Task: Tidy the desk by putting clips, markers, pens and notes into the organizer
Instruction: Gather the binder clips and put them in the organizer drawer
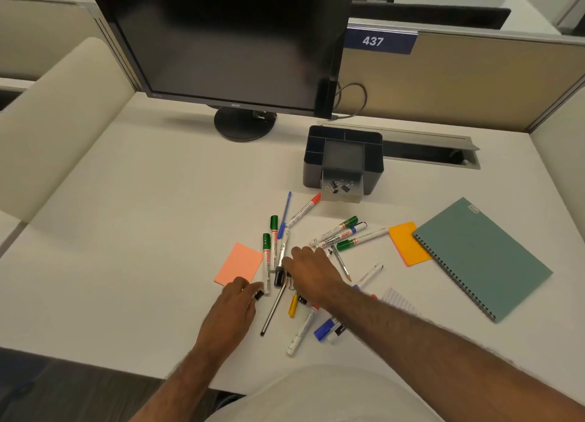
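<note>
Two hands are in my view over the white desk (126,231), both working at a scatter of pens and markers near the middle of its front edge. Furthest left in that scatter a pink note (239,264) lies flat. The left hand (232,307) sits just in front of it, fingers curled, with a small black clip (259,295) pinched at the fingertips. Two green markers (266,260) lie side by side just right of the note. Next comes a larger black clip (278,277). The right hand (311,271) reaches across the pile to it, fingers pressed together and bent down over it, though I cannot tell whether they grip it. A blue pen (286,212) and a red marker (304,211) point toward the back edge. There the organizer (373,168) stands, right of the monitor (228,41), with several clips (338,187) in its low front tray. Three more markers (340,233) fan out right of that hand. Beyond them an orange note (406,242) touches a green notebook (481,257) lying toward the right edge.
</note>
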Available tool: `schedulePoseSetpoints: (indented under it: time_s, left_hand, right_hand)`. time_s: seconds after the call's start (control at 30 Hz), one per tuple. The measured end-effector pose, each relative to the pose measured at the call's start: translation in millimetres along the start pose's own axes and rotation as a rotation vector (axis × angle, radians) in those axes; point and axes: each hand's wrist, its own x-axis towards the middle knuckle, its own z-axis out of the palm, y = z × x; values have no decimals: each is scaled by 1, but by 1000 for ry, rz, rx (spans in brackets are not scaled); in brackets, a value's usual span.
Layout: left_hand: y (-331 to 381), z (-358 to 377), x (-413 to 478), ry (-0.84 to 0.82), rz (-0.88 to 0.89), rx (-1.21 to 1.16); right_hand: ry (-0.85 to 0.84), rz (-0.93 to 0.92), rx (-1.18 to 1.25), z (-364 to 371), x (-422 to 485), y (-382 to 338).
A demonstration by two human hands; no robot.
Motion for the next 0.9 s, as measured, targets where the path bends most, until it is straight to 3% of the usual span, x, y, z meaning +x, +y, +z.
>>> schedulePoseSetpoints:
  time_s: [0.5,0.67,0.8,0.9]
  left_hand:
    - [0,-8,4,-47,68,21]
    - [-3,-10,6,-60,83,9]
    - [-7,-10,11,-104,84,38]
    - [-7,-13,16,-122,77,29]
  right_hand:
    - [76,-182,34,2,-10,10]
    - [265,122,171,-36,14,48]
    - [320,401,222,-79,36,112]
    - [326,504,304,-89,40,146]
